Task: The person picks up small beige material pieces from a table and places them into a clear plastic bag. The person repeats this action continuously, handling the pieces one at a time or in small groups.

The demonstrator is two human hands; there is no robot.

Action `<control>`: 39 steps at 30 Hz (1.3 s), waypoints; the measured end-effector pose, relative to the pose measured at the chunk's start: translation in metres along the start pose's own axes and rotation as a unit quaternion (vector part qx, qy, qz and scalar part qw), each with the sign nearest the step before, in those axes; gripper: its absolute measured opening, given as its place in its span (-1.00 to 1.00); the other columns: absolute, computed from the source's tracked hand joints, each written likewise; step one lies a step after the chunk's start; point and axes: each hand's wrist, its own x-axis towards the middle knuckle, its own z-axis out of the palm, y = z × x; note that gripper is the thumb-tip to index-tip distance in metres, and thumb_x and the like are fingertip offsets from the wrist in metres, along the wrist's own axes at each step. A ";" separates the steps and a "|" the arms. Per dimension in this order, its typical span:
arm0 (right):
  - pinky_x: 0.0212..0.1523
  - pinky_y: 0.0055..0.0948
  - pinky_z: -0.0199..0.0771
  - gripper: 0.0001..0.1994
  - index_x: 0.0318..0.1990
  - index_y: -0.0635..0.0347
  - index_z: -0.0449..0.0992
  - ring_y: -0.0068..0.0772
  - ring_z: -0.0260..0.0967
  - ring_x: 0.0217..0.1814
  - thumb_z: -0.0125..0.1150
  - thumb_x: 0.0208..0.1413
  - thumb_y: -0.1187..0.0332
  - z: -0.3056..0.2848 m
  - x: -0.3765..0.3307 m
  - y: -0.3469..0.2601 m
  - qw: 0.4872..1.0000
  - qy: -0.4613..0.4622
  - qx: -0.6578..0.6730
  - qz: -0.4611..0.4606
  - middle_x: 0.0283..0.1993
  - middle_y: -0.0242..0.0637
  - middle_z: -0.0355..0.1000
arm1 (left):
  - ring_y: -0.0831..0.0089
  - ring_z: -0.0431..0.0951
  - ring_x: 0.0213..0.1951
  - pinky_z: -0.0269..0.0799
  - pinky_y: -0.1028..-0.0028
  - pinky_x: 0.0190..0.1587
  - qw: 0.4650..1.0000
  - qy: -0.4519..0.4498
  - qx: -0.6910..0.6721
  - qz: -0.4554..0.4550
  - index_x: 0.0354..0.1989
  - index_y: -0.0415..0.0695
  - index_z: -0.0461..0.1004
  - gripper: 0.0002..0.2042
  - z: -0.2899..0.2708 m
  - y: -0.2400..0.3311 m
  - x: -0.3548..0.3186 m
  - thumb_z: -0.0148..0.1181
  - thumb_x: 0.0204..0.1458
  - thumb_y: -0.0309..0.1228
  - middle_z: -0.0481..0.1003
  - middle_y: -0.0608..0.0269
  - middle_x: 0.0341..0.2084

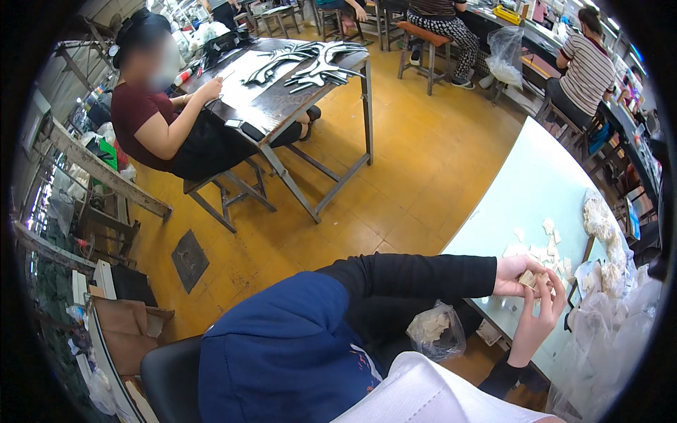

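My left hand (513, 273) reaches in from the left in a black sleeve, its fingers closed around a small beige piece (527, 279). My right hand (537, 321) comes up from below, thumb and fingers bent to meet the left one. Its fingertips pinch at the same beige bit; whether that is one piece or a few stacked together I cannot tell. Both hands are over the near edge of a pale, glass-like table (518, 176). Just beyond them, several small cream pieces (549, 247) lie scattered on its top.
Clear plastic bags (606, 331) heap along the table's right side, beside a pale bundle (598, 215). Below the near edge is another bag (436, 330) with cream pieces inside. At the left, a person (151, 120) sits at a dark table (303, 106) holding black-and-white curved cut parts.
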 end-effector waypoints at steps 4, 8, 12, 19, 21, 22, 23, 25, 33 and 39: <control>0.01 -0.31 0.44 -0.92 -0.25 0.33 0.57 -0.24 0.38 0.08 0.24 0.10 0.58 0.004 0.003 0.005 0.998 0.027 0.040 0.046 0.06 -0.25 0.42 | 0.50 0.54 -0.09 0.59 0.42 0.02 0.999 0.017 0.030 -0.024 0.05 -0.22 0.34 -0.74 0.010 -0.004 -0.010 -0.06 0.33 -0.31 0.44 0.21 -0.10; -0.09 -0.34 0.49 -0.92 -0.25 0.36 0.56 -0.26 0.42 -0.02 0.21 0.11 0.60 0.008 0.008 0.012 0.995 0.022 0.066 0.066 0.00 -0.23 0.42 | 0.56 0.51 -0.07 0.55 0.43 0.08 0.997 0.027 0.075 -0.006 0.09 -0.18 0.35 -0.73 0.017 -0.004 -0.019 -0.05 0.34 -0.31 0.44 0.25 -0.08; -0.10 -0.36 0.48 -0.91 -0.22 0.37 0.55 -0.28 0.43 -0.03 0.21 0.12 0.59 0.010 0.013 0.014 0.996 0.008 0.062 0.062 -0.03 -0.23 0.43 | 0.55 0.49 -0.01 0.47 0.37 0.17 0.987 0.024 0.152 0.036 0.12 -0.21 0.34 -0.71 0.020 -0.003 -0.025 -0.03 0.31 -0.35 0.43 0.23 -0.01; -0.21 -0.44 0.38 -0.83 -0.13 0.37 0.54 -0.37 0.36 -0.18 0.24 0.12 0.54 0.017 0.014 0.003 0.993 0.044 0.048 0.097 -0.09 -0.27 0.43 | 0.46 0.51 0.03 0.50 0.39 0.15 0.971 0.035 0.198 0.130 0.11 -0.30 0.33 -0.71 0.025 -0.007 -0.032 0.02 0.29 -0.41 0.45 0.13 -0.03; -0.24 -0.45 0.34 -0.81 -0.11 0.36 0.53 -0.41 0.32 -0.22 0.25 0.12 0.53 0.016 0.013 0.000 0.986 0.040 0.061 0.147 -0.12 -0.28 0.42 | 0.44 0.53 0.01 0.53 0.43 0.11 0.962 0.033 0.226 0.147 0.10 -0.32 0.32 -0.71 0.028 -0.005 -0.035 0.04 0.28 -0.43 0.46 0.11 -0.05; -0.25 -0.46 0.32 -0.80 -0.10 0.36 0.53 -0.42 0.30 -0.24 0.26 0.12 0.52 0.015 0.012 -0.001 0.984 0.035 0.055 0.163 -0.13 -0.29 0.41 | 0.44 0.53 0.00 0.54 0.45 0.08 0.957 0.034 0.245 0.154 0.10 -0.33 0.31 -0.70 0.029 -0.004 -0.036 0.05 0.27 -0.44 0.46 0.10 -0.07; -0.25 -0.47 0.32 -0.81 -0.11 0.36 0.54 -0.43 0.30 -0.24 0.27 0.12 0.52 0.015 0.011 -0.002 0.982 0.041 0.072 0.171 -0.14 -0.29 0.41 | 0.43 0.54 -0.02 0.56 0.48 0.06 0.952 0.030 0.258 0.163 0.10 -0.34 0.31 -0.70 0.030 -0.004 -0.037 0.06 0.26 -0.45 0.46 0.09 -0.08; -0.24 -0.48 0.32 -0.83 -0.14 0.37 0.54 -0.45 0.30 -0.23 0.27 0.13 0.51 0.014 0.009 -0.003 0.979 0.042 0.074 0.186 -0.15 -0.30 0.40 | 0.46 0.54 -0.03 0.57 0.51 0.03 0.951 0.039 0.265 0.154 0.09 -0.34 0.32 -0.70 0.032 -0.003 -0.041 0.07 0.26 -0.45 0.46 0.09 -0.08; -0.27 -0.49 0.33 -0.90 -0.24 0.41 0.54 -0.46 0.31 -0.24 0.24 0.16 0.52 0.012 -0.003 0.002 0.980 0.067 0.100 0.155 -0.17 -0.30 0.41 | 0.52 0.54 -0.06 0.58 0.55 -0.01 0.945 0.018 0.294 0.144 0.07 -0.34 0.37 -0.70 0.034 -0.007 -0.056 0.12 0.24 -0.44 0.48 0.10 -0.07; -0.29 -0.52 0.34 -0.91 -0.26 0.42 0.52 -0.48 0.30 -0.29 0.26 0.14 0.54 0.010 -0.012 -0.009 0.969 0.059 0.167 0.171 -0.24 -0.32 0.40 | 0.53 0.57 -0.12 0.59 0.55 -0.06 0.910 0.063 0.357 0.201 -0.03 -0.33 0.47 -0.75 0.033 -0.013 -0.071 0.18 0.20 -0.44 0.55 0.15 -0.18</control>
